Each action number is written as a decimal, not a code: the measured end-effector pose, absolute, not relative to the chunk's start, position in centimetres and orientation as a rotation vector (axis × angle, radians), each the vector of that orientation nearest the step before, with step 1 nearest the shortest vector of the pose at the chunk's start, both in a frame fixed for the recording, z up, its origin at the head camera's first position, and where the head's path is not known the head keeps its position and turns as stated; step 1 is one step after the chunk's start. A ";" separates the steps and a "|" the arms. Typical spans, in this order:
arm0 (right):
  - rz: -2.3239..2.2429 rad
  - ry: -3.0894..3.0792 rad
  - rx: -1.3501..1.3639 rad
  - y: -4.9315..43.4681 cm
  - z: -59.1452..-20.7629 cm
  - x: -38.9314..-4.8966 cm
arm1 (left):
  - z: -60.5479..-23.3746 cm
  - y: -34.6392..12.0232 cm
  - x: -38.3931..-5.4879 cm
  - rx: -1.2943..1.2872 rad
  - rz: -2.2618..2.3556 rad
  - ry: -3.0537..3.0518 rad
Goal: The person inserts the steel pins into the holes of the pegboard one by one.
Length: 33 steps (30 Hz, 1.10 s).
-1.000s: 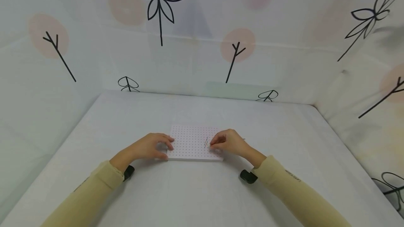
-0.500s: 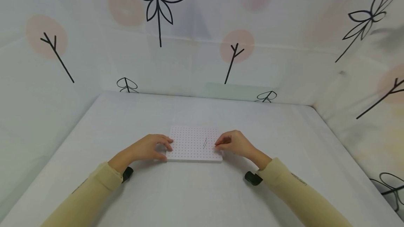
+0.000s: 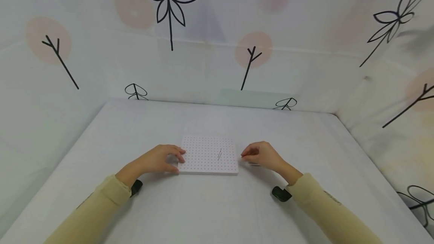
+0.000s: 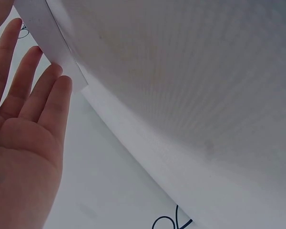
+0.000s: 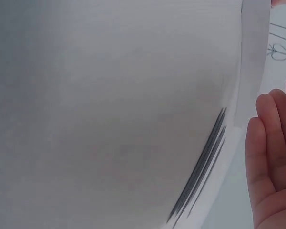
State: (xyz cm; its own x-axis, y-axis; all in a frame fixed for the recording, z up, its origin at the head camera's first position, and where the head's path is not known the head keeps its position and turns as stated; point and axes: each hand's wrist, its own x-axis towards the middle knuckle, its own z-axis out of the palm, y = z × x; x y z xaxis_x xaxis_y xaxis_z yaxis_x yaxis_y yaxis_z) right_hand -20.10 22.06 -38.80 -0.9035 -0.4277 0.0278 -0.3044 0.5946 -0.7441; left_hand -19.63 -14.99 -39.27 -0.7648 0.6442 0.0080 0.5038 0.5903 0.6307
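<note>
A white board with a grid of small holes lies flat on the table. Two thin dark sticks stand in it, right of its middle. My left hand rests at the board's left edge, fingertips on that edge and thumb by the near corner. In the left wrist view its fingers look nearly straight. Just off the board's right edge hovers my right hand, its fingers loosely bent and nothing seen between them. Beneath it lie several thin dark sticks, partly hidden by the hand in the head view.
The white table runs back to a cloth wall printed with flowers and twigs. Similar cloth hangs at both sides. A dark wrist camera sits under the right sleeve, and another under the left.
My right hand has moved right, from beside the standing sticks to off the board's right edge. My left hand stays at the left edge. Both sticks still stand in the board.
</note>
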 end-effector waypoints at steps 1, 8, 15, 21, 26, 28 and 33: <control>-1.200 2.667 -0.613 22.2 -38.9 -20.1 | -39.3 -15.0 -19.6 0.956 0.925 2.601; -1.205 2.679 -0.635 23.3 -39.4 -20.2 | -39.1 -14.9 -19.6 0.972 0.910 2.605; -1.167 2.741 -0.608 24.1 -39.3 -20.1 | -39.1 -15.0 -19.6 0.977 0.910 2.607; -1.117 2.765 -0.568 24.8 -39.1 -20.2 | -39.0 -14.9 -19.6 0.970 0.914 2.602; -1.112 2.753 -0.540 25.3 -39.1 -20.7 | -39.0 -14.9 -19.5 0.962 0.912 2.600; -1.111 2.758 -0.538 25.5 -39.0 -20.9 | -39.0 -15.0 -19.5 0.960 0.908 2.601; -1.102 2.755 -0.543 25.7 -38.9 -21.7 | -39.0 -14.9 -19.5 0.963 0.905 2.607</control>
